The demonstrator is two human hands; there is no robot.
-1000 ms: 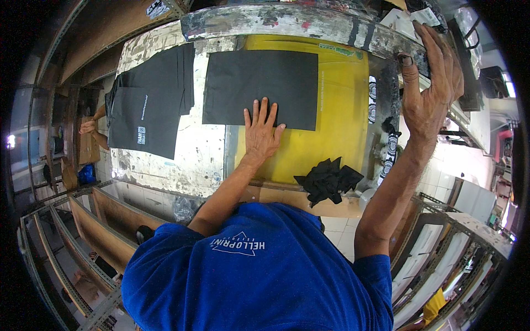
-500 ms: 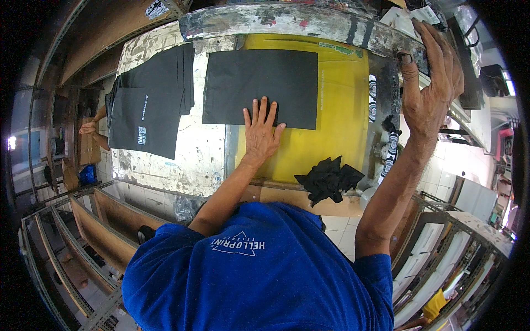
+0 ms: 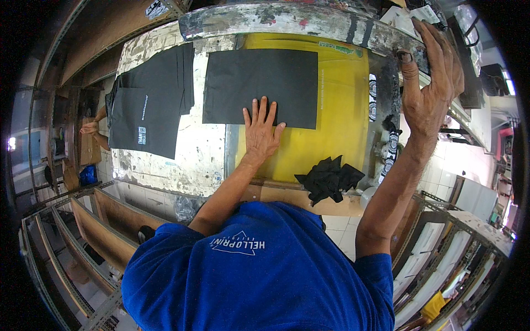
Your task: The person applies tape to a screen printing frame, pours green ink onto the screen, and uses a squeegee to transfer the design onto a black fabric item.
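Note:
My left hand (image 3: 263,135) lies flat with its fingers spread on the near edge of a black fabric piece (image 3: 259,83). That piece rests partly on a yellow sheet (image 3: 345,99) and partly on the paint-stained white board (image 3: 204,160). Raised to the right, my right hand (image 3: 433,83) is at the end of a long, stained wooden bar (image 3: 276,21), which sits between the thumb and the long, stretched fingers. The thumb tip is dark with stain. On the left of the board lies a stack of black fabric pieces (image 3: 149,105), the top one printed in white and blue.
A crumpled black cloth (image 3: 329,179) lies at the near edge of the yellow sheet. Wooden racks (image 3: 105,220) stand at lower left, metal shelving (image 3: 447,248) at lower right. Another person's hands (image 3: 89,127) show at far left. Patterned tape strips (image 3: 372,99) line the yellow sheet's right side.

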